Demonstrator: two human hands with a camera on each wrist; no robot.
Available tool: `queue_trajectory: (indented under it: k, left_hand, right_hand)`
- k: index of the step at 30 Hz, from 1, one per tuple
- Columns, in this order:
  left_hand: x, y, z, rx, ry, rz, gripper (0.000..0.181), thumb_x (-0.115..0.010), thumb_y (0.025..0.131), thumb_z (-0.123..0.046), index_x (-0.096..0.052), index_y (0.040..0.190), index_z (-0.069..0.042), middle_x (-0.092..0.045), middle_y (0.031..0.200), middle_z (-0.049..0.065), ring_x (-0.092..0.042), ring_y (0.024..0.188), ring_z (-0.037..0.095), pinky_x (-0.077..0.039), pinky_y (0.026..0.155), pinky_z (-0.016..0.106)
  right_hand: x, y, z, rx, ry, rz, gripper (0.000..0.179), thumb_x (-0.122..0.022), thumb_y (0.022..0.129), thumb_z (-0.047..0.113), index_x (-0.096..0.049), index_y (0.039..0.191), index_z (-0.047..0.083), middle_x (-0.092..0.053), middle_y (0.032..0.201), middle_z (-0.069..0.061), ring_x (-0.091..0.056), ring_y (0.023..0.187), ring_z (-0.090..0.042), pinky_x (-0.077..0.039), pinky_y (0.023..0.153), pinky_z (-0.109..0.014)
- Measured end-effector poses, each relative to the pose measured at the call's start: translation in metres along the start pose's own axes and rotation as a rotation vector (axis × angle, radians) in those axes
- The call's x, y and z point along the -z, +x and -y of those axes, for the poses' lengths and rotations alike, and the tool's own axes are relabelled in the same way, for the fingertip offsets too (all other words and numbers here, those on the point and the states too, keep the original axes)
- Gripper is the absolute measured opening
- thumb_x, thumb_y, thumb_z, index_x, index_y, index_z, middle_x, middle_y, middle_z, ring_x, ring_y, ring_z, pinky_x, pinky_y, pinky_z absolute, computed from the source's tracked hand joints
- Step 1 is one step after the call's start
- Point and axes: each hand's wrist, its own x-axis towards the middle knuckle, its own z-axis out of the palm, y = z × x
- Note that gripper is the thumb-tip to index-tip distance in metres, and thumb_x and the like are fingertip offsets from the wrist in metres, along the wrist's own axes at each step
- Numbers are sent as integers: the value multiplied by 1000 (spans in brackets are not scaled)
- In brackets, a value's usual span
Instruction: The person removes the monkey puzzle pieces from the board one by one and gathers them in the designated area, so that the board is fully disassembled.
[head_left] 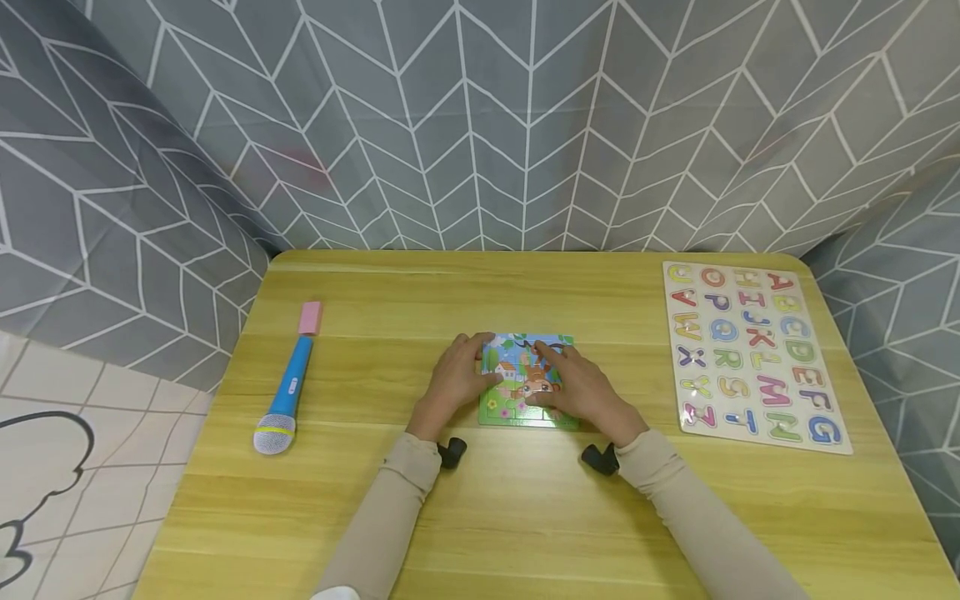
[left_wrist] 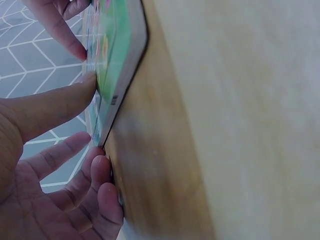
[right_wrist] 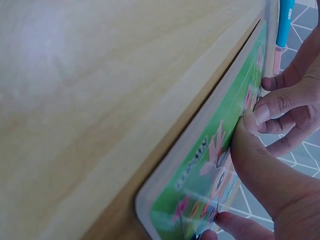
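A small jigsaw puzzle (head_left: pixel 529 414) with a monkey, a house and flowers lies flat on the wooden table, its pieces sitting in a green-bordered board. My left hand (head_left: pixel 456 379) holds its left edge, the thumb on the picture and the other fingers bent along the side, as the left wrist view shows. Across the monkey, my right hand (head_left: pixel 588 387) touches the picture with its thumb and fingertips spread apart. In the right wrist view the right thumb (right_wrist: pixel 255 155) comes close to the left hand (right_wrist: pixel 295 100). Parts of the picture are hidden under both hands.
A blue toy microphone (head_left: pixel 288 383) with a pink end (head_left: pixel 311 317) lies at the left of the wooden table (head_left: pixel 510 517). On the right lies an alphabet peg board (head_left: pixel 757 358) with coloured letters. A grey patterned curtain (head_left: pixel 495 125) hangs behind the table.
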Motion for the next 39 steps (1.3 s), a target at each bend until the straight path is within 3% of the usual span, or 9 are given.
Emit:
queue_trajectory:
  k: [20,29,39]
  left_hand:
    - [2,2,-2,-22,23,-1,74,-87,79,-22,-53,144,-13,-59,109,9,-57,97,23,-51,83,34]
    - [2,1,-3,-7,22,4,71,-87,79,-21,-54,141,-13,-60,113,10,-59,102,25,-51,89,39]
    - [2,1,-4,-17,19,11,68,-88,78,-21,-56,137,-13,-58,117,12,-60,105,27,-53,85,38]
  right_hand:
    - [3,3,1,-18,-13,7,95,-80,82,49,-34,158,14,-50,145,-27,-64,110,-40,-59,79,-48]
    - [1,4,0,-12,-5,2,94,-80,81,48,-36,157,13,-52,142,-28,-66,97,-34,-57,72,-42]
    - [2,4,-2,-6,21,3,94,-81,81,47,-37,156,13,-58,134,-26,-64,85,-26,-55,66,-37]
